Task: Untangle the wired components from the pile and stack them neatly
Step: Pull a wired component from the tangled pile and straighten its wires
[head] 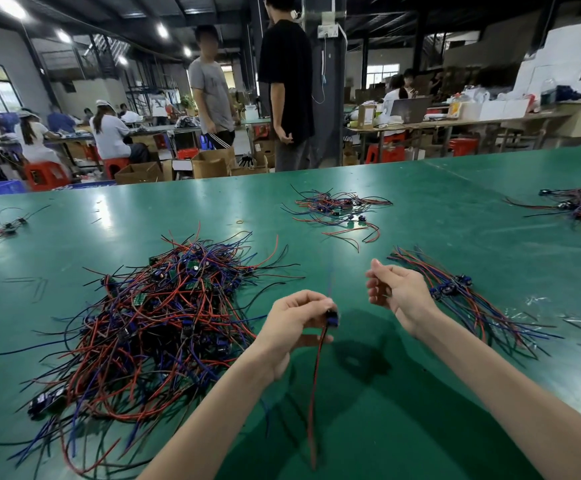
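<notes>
Pinching a wired part (331, 315) at its fingertips, the left hand (294, 322) is hovering over the green table (420, 209), with the part's red and black leads dangling. The right hand (394, 289) is hanging loosely curled and holding nothing, between the tangled pile (164, 306) and the sorted bundle (455, 289).

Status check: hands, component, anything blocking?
Left hand pinching one wired component, dangling clear of the tangled pile. Right hand empty, loosely curled. Sorted stack just beyond it, nothing between.
</notes>
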### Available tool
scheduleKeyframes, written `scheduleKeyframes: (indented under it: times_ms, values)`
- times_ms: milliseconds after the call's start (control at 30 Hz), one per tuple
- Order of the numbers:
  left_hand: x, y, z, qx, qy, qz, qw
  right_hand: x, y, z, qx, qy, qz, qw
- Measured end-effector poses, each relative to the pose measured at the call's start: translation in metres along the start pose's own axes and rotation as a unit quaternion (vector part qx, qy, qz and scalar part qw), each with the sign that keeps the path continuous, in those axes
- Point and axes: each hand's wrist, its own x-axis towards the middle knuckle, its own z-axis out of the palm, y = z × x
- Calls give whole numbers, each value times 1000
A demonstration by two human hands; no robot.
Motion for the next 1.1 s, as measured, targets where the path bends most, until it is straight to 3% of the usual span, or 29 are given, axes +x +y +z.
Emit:
scheduleKeyframes:
  times_ms: [200,467,633,900,1100]
  values:
    - [5,4,-9,-30,130,31,991,-32,3,27,-90,-142,4,986]
    - [8,1,-9,-52,160,53,984,-62,8,49,-66,-254,78,962]
    - [9,0,-8,-75,148,55,985,-64,10,52,-89,-244,67,963]
    - [10,-3,-9,5,89,41,995,-58,12,50,-84,-182,56,978]
    - [11,-3,-12,-8,71,58,996,-56,11,49,-127,-169,56,976]
